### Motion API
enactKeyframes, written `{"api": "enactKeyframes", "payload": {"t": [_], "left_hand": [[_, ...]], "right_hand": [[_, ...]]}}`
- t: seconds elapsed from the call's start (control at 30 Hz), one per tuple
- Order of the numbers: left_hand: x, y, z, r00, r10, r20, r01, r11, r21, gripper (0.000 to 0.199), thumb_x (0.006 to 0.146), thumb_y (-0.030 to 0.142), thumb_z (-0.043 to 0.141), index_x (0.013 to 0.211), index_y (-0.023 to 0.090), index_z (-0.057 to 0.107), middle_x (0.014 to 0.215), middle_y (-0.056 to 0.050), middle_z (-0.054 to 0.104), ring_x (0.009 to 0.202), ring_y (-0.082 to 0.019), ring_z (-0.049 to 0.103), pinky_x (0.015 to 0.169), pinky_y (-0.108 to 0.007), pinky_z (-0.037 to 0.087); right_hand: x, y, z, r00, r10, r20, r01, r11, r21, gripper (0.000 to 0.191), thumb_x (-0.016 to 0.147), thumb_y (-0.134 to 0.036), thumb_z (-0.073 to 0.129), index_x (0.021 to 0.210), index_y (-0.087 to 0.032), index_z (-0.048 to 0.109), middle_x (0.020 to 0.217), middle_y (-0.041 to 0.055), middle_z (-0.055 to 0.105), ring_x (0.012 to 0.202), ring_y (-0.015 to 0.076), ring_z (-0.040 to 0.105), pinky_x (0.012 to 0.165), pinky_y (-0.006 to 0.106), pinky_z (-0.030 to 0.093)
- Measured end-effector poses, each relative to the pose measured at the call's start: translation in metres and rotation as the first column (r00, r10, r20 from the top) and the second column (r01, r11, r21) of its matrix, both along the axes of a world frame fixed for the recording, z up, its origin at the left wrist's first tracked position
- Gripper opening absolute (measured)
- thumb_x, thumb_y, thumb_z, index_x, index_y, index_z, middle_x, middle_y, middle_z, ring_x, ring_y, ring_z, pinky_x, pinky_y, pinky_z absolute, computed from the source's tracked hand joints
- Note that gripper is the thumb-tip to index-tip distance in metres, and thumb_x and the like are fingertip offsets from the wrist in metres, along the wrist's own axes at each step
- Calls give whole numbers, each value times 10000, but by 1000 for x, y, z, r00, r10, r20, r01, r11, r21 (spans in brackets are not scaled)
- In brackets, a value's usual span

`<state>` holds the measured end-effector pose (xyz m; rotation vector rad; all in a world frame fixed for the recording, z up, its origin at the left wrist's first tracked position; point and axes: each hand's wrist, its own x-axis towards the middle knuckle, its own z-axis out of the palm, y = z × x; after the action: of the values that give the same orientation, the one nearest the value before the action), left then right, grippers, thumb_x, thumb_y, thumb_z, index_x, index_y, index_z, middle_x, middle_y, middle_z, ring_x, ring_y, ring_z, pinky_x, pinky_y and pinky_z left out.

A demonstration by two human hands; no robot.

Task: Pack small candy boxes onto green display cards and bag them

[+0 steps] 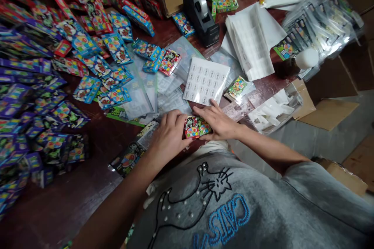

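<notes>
Left hand (169, 132) and right hand (219, 123) grasp a small red cardboard box (191, 127) and green cardboard box (203, 127) between them, best squared gently.

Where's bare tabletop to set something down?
Widest: the table between the purple boxes and left forearm. Narrower: a gap between the red boxes and tape dispenser. Clear bags and a sticker sheet crowd beyond the left hand and right hand.

Open tabletop (64, 198) flanks the purple boxes (70, 114); the tape dispenser (201, 19) blocks passage behind the sticker sheet (206, 81).
</notes>
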<state>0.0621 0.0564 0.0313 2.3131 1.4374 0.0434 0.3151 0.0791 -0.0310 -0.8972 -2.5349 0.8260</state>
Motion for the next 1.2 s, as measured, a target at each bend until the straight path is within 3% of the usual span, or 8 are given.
{"api": "enactKeyframes", "payload": {"t": [0.2,0.3,0.4,0.57,0.7,0.87,1.0,1.2], "left_hand": [[-16,-22,8,997,80,4,-80,997,18,928,752,382,966,1517,147,495,1518,-237,560,1358,-436,581,1146,-551,514],[-48,-43,11,954,291,-67,-283,953,109,1111,775,546,920,1655,183,348,1672,-264,443,1473,-511,479,1188,-656,432],[-80,-62,1,898,421,-132,-408,906,113,1077,804,557,866,1674,207,335,1631,-257,506,1467,-516,486,1181,-668,407],[-99,-78,-18,907,413,-84,-409,911,57,877,868,486,790,1629,232,437,1537,-199,612,1353,-422,597,1125,-537,465],[-110,-81,-23,927,374,-30,-372,927,56,857,893,514,761,1632,226,435,1548,-190,608,1362,-411,591,1151,-527,444],[-122,-82,-22,968,246,56,-246,969,-7,824,916,533,734,1625,232,444,1562,-171,610,1406,-393,574,1181,-507,423],[-120,-82,-19,976,198,96,-195,980,-36,820,922,524,726,1632,226,445,1560,-158,619,1412,-381,571,1191,-491,427],[-116,-79,-20,962,267,53,-268,963,17,775,930,523,720,1604,211,502,1530,-187,635,1378,-409,592,1175,-529,420]], "right_hand": [[-4,-1,6,1000,-11,-14,11,999,51,1045,958,-700,662,1765,-213,213,1417,164,674,1344,388,602,1357,772,122],[-11,6,16,992,-114,-49,117,991,59,981,945,-696,686,1735,-271,289,1453,158,668,1338,407,606,1367,779,75],[-30,17,24,983,-173,-62,178,982,70,911,932,-712,698,1679,-291,391,1480,141,665,1342,410,598,1382,764,18],[-61,29,24,1000,-13,15,11,996,86,725,970,-652,657,1578,-280,523,1468,111,682,1352,377,590,1393,732,-10],[-59,30,22,978,207,22,-208,978,20,745,931,-649,718,1538,-248,561,1338,114,736,1263,354,633,1382,736,44],[-57,40,22,937,336,-90,-342,938,-55,819,891,-646,769,1545,-215,531,1354,134,726,1257,330,657,1362,709,133],[-63,50,23,924,361,-129,-374,922,-97,864,868,-651,794,1559,-221,504,1414,146,708,1305,337,653,1350,701,163],[-70,52,21,941,332,-70,-336,939,-67,786,914,-616,756,1547,-215,520,1419,145,700,1322,340,625,1360,708,151]]}}
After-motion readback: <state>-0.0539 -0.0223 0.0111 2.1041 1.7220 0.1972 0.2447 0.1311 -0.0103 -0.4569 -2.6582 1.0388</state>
